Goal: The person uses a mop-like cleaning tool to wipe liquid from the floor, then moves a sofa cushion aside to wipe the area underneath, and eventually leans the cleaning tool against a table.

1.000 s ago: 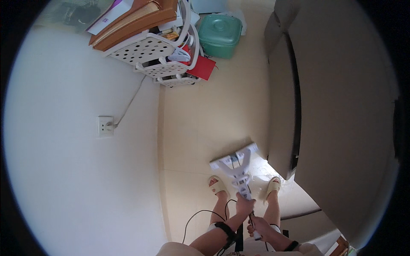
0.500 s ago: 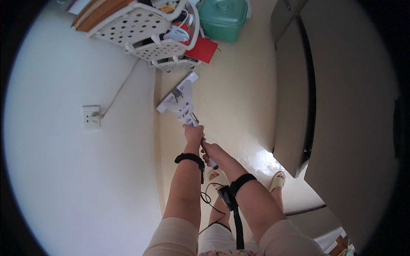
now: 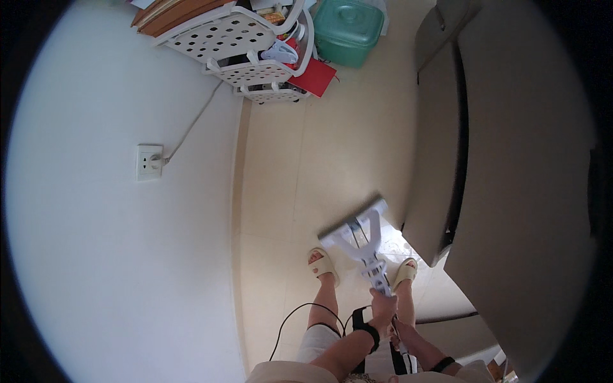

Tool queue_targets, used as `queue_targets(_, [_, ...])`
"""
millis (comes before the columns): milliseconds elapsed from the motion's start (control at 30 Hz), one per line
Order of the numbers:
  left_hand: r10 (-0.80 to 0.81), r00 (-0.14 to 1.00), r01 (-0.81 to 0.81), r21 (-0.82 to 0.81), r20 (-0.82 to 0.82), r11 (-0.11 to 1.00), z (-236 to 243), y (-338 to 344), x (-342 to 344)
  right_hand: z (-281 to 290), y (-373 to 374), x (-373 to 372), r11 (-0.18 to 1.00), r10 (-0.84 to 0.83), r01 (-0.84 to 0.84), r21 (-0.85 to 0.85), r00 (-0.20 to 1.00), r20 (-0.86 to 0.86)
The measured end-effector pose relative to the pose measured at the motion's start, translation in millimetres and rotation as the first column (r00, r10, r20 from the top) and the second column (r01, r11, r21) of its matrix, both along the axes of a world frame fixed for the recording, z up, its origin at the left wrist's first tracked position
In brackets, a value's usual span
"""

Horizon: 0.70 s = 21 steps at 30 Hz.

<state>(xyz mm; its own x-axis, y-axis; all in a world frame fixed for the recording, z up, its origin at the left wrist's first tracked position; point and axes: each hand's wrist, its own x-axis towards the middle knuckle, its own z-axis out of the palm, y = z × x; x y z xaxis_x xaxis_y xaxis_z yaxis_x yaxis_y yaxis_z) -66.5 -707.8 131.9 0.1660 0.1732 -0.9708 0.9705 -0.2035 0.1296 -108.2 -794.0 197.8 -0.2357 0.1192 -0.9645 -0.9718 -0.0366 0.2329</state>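
Note:
A white sponge mop [image 3: 371, 247] with a wide grey head stands on the pale floor before me, its head set aslant just ahead of my feet. My left hand [image 3: 384, 306] is wrapped round the handle below the white lever frame. Lower down, close to my body, my right hand [image 3: 403, 335] is closed round the same handle, partly hidden by the left wrist. Both wrists wear black straps. Wet-looking, shiny floor [image 3: 397, 244] lies beside the mop head's right end.
A white wall with a socket [image 3: 149, 163] and plugged cord runs along the left. At the far end stand a white perforated basket rack [image 3: 220, 35], a red card [image 3: 314, 78] and a green lidded bin [image 3: 348, 32]. Large grey-brown furniture [image 3: 517, 159] borders the right. My sandalled feet flank the mop.
Both hands have pulled the mop back toward me and to the right. Its head has moved from beside the left wall to just ahead of my feet.

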Motion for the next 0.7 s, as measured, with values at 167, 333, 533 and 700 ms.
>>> queue_targets(167, [0.019,0.999,-0.021,-0.062,-0.034,0.998,-5,-18,-29,21,-11,3,0.996,0.071,-0.068,-0.05,0.995,0.064])
queue_targets(333, [0.05,0.993,-0.048,-0.024,0.106,0.999,21,3,-1,39,1,25,0.999,-0.033,0.033,0.025,0.999,0.006])
queue_targets(533, [-0.045,0.896,-0.054,0.208,0.442,0.977,-51,79,56,-3,71,93,0.977,0.026,-0.106,0.184,0.92,0.392])
queue_targets(700, [-0.217,0.881,0.011,0.44,0.42,0.898,-61,168,184,-70,158,177,0.933,-0.27,0.133,0.335,0.874,0.404])
